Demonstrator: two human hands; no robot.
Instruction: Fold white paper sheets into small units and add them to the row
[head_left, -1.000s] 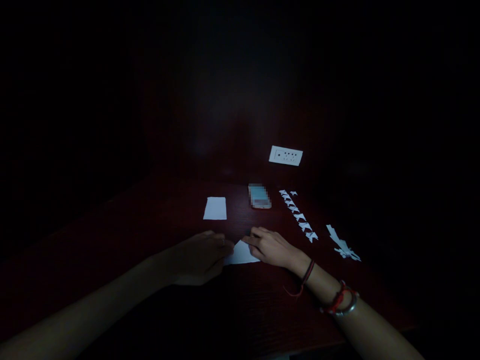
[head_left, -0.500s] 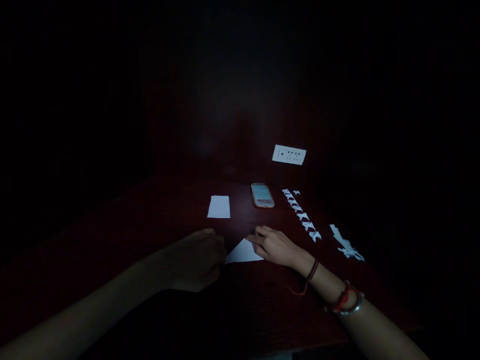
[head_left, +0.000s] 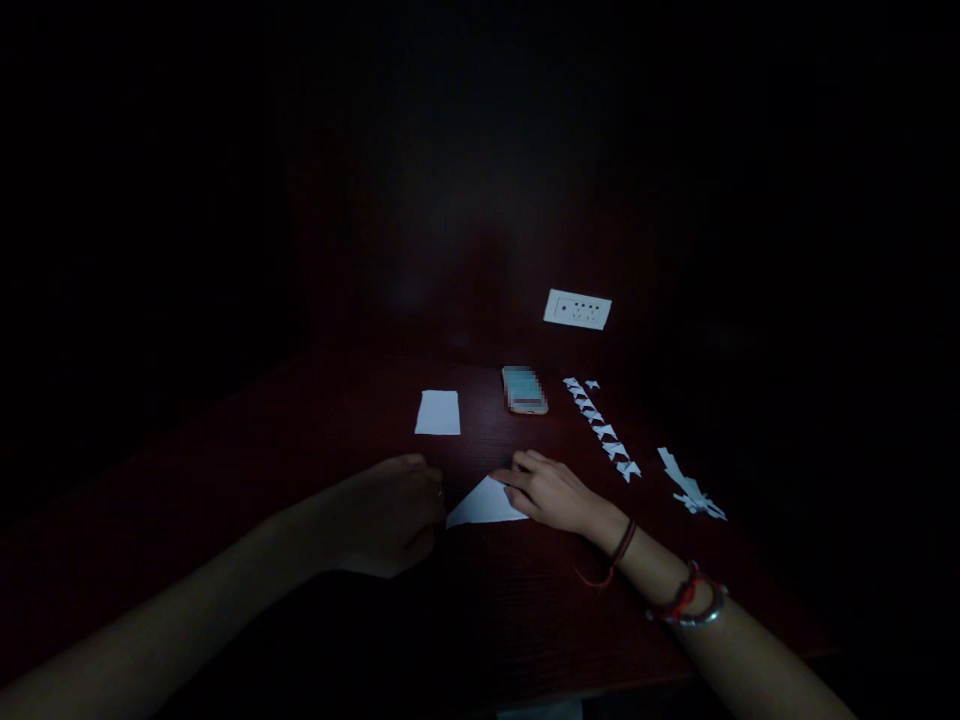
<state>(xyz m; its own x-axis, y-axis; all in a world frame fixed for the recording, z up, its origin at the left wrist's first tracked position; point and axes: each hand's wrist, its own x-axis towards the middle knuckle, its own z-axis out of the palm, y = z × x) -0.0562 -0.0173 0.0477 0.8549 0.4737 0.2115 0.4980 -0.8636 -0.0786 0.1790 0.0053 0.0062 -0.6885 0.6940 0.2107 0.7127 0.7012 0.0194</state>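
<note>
A small white paper (head_left: 484,504), folded to a triangle, lies on the dark red table (head_left: 300,450) between my hands. My left hand (head_left: 390,512) is curled, its fingertips at the paper's left corner. My right hand (head_left: 551,492) rests on the paper's right side, fingers bent and pressing its edge down. The scene is very dark, so finger detail is poor.
Beyond the hands lie a white paper rectangle (head_left: 438,412) and a phone (head_left: 524,389). A row of small white folded pieces (head_left: 602,428) runs along the right, with more white scraps (head_left: 690,487) farther right. A white socket plate (head_left: 577,309) sits on the back wall.
The paper between my hands went from partly covered to showing a clear triangle. My left hand drew back slightly to the left; my right hand stayed on the paper's right edge.
</note>
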